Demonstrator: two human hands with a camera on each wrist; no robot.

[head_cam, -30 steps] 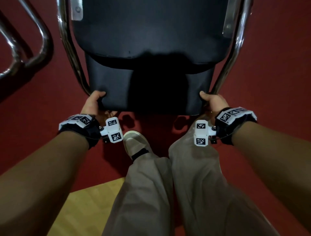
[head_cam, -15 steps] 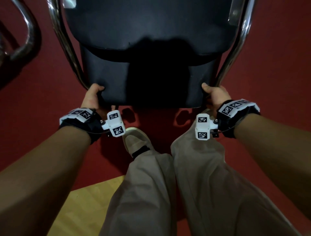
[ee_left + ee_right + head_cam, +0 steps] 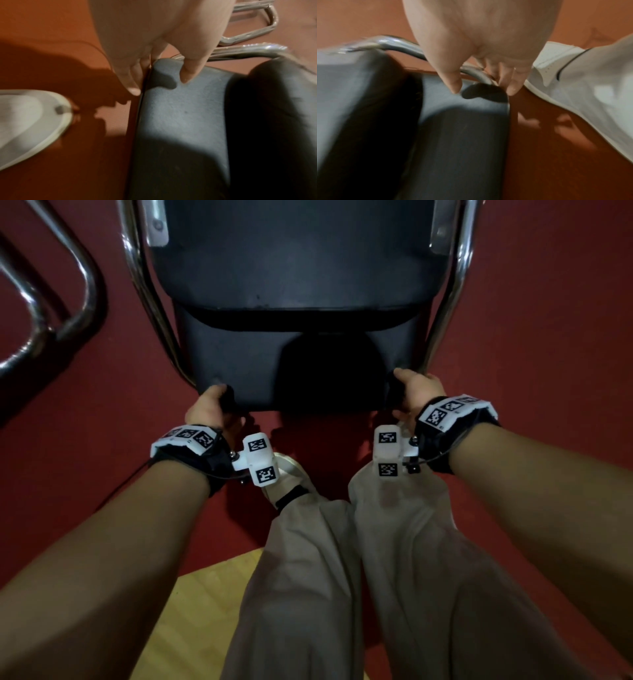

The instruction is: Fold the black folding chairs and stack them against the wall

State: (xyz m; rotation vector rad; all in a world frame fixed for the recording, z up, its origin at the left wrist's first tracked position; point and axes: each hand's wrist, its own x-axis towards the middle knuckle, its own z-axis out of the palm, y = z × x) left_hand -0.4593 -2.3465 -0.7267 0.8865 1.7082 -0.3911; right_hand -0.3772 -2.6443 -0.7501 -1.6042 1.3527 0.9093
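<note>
1. Over the red floor [image 3: 531, 302], directly ahead of the person's legs, the black folding chair [image 3: 291, 268] is held by its padded backrest [image 3: 239, 364], with the seat above it in the head view and chrome tubes running along both sides.
2. At the backrest's near left corner the left hand [image 3: 209, 409] grips the pad, thumb [image 3: 190, 67] on the front face and fingers [image 3: 130, 79] curled behind the edge.
3. At the near right corner the right hand [image 3: 416, 393] grips the same way, thumb [image 3: 450, 77] on the pad, fingers [image 3: 515, 81] wrapped behind it next to the chrome tube [image 3: 476, 73].
4. To the left, well apart from the held chair, a second chair's chrome frame [image 3: 51, 313] lies on the floor.
5. Below the hands a pale shoe [image 3: 287, 474] stands on the red floor, near a patch of wooden flooring [image 3: 191, 611].
</note>
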